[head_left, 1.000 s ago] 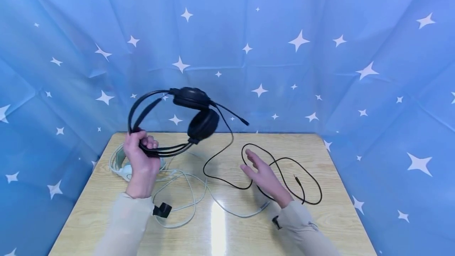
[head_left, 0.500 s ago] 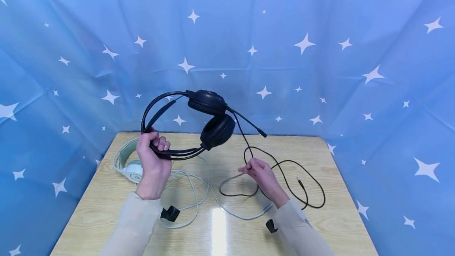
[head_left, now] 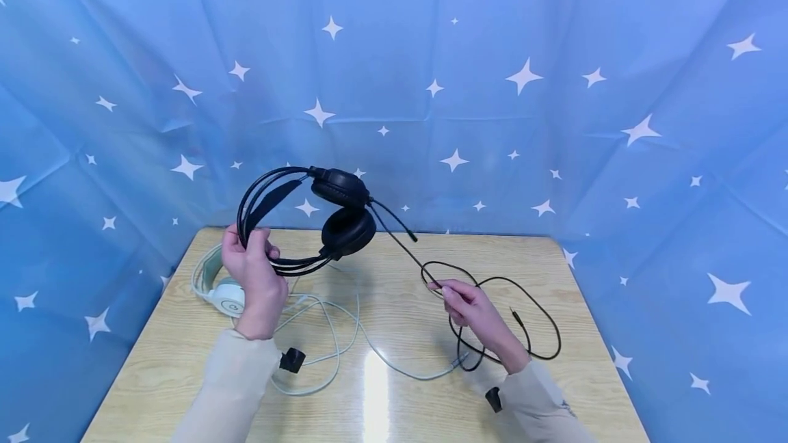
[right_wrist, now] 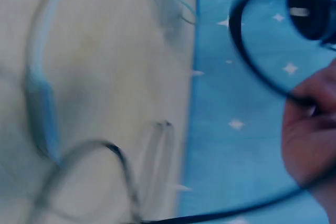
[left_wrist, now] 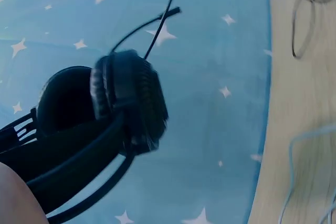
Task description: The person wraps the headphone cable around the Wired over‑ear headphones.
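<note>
A black headset [head_left: 341,188] with two ear cups and a boom microphone is held up over the back left of the table. My left hand [head_left: 257,279] grips its headband, fingers curled round it; in the left wrist view the ear cups [left_wrist: 131,98] point away from that hand. My right hand [head_left: 483,320] pinches the headset's black cable [head_left: 403,246], which runs fairly straight up to the lower ear cup area. Past the right hand, the cable falls in loops on the table. In the right wrist view the cable [right_wrist: 257,74] passes between thumb and finger.
A pale green-white headset [head_left: 229,298] lies on the table's left side, partly behind my left forearm. Its light cable [head_left: 335,354] loops over the table's middle, ending near the right wrist. The wooden table [head_left: 166,374] meets a blue star-patterned curtain [head_left: 394,53] at the back.
My right hand, open a second ago, took hold of the black cable and drew it right, toward me, pulling it straighter. The black headset shifted slightly, and its microphone hangs lower.
</note>
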